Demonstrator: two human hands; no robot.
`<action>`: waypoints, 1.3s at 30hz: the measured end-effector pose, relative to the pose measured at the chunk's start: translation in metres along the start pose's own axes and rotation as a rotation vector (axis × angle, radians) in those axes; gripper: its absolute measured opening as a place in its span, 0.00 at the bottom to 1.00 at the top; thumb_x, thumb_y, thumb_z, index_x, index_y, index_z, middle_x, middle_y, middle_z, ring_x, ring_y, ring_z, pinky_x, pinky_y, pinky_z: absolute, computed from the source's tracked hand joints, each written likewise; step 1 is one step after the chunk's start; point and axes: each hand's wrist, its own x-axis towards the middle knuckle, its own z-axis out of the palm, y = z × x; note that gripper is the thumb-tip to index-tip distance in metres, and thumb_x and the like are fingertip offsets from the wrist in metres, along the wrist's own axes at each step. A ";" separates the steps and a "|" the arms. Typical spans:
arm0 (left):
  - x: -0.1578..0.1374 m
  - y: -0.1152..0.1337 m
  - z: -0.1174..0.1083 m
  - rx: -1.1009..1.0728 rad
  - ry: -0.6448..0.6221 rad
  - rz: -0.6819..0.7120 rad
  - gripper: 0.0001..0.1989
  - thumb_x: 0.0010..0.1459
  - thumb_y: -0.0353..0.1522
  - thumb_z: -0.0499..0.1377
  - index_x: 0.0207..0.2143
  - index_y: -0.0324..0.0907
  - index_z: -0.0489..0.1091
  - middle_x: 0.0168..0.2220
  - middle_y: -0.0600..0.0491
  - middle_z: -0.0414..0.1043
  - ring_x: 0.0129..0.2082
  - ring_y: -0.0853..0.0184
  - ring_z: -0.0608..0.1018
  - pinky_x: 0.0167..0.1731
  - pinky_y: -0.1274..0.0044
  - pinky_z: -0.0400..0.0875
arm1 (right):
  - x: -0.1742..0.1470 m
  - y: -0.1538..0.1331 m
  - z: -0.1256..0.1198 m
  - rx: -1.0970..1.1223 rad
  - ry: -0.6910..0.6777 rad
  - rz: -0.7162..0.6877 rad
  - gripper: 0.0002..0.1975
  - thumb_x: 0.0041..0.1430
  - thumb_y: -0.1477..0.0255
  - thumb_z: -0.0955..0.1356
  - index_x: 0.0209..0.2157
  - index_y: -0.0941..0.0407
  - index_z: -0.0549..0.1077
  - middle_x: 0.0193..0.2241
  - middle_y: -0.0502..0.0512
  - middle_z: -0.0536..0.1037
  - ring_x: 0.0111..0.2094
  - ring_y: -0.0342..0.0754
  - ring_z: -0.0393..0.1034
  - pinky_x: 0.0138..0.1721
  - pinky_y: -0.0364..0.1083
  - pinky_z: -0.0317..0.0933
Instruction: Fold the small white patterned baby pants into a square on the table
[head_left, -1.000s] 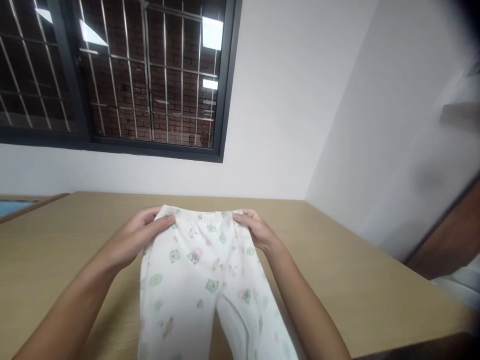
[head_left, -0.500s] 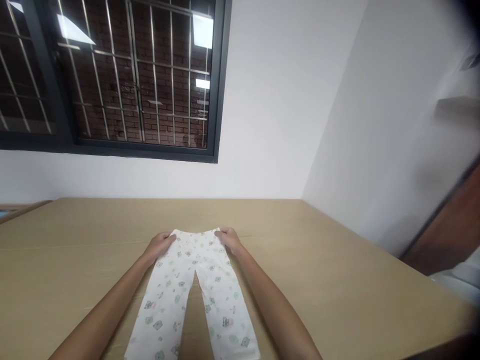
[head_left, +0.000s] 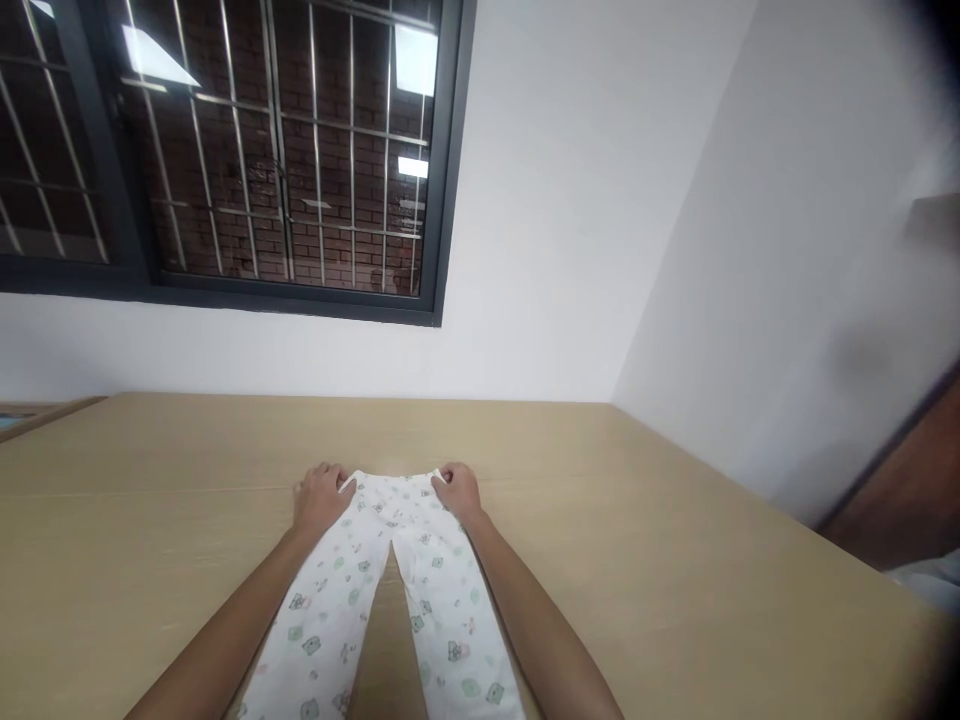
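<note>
White pants (head_left: 390, 515) with a green and grey animal print lie spread on the table, waistband away from me and the two legs running toward me. At the waistband's left corner, my left hand (head_left: 322, 495) pinches the fabric between thumb and fingers. My right hand (head_left: 459, 490) grips the opposite corner, its fingers curled. Between my hands the waistband dips slightly. The lower ends of the legs run out of the frame at the bottom.
The wide, light wooden table (head_left: 675, 560) reaches back to a white wall (head_left: 540, 250). A dark-framed window (head_left: 439, 200) with metal bars is above it at left. A reddish-brown panel (head_left: 900, 510) stands beyond the table's right edge.
My hands have shifted slightly closer to each other, with the fingers more curled at the waistband corners. The waistband sits a little lower in view. The camera has turned slightly.
</note>
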 end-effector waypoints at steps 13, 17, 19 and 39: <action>-0.175 0.170 -0.013 -0.110 -0.557 0.520 0.17 0.54 0.48 0.63 0.22 0.47 0.68 0.25 0.47 0.76 0.27 0.56 0.77 0.29 0.68 0.60 | 0.015 0.011 0.003 0.161 -0.086 0.076 0.04 0.50 0.70 0.69 0.27 0.56 0.75 0.26 0.51 0.78 0.30 0.46 0.71 0.34 0.43 0.61; -0.235 0.195 0.000 -0.052 -0.603 0.512 0.25 0.51 0.56 0.62 0.34 0.45 0.75 0.32 0.41 0.79 0.35 0.47 0.80 0.34 0.62 0.66 | 0.018 0.011 0.002 0.250 -0.132 0.064 0.06 0.48 0.72 0.69 0.31 0.55 0.73 0.23 0.46 0.74 0.28 0.45 0.68 0.32 0.42 0.60; -0.244 0.199 -0.001 -0.023 -0.627 0.484 0.24 0.54 0.52 0.60 0.41 0.43 0.75 0.36 0.41 0.80 0.38 0.45 0.80 0.37 0.60 0.69 | 0.019 0.011 -0.002 0.311 -0.180 0.040 0.09 0.48 0.72 0.69 0.34 0.53 0.72 0.21 0.42 0.70 0.26 0.44 0.65 0.31 0.42 0.59; -0.242 0.157 -0.030 -0.860 -0.470 -0.138 0.10 0.55 0.35 0.61 0.36 0.43 0.80 0.23 0.57 0.70 0.21 0.68 0.75 0.28 0.74 0.74 | 0.031 0.006 -0.016 0.877 -0.498 0.055 0.12 0.47 0.65 0.75 0.33 0.56 0.80 0.37 0.57 0.84 0.37 0.52 0.78 0.42 0.49 0.69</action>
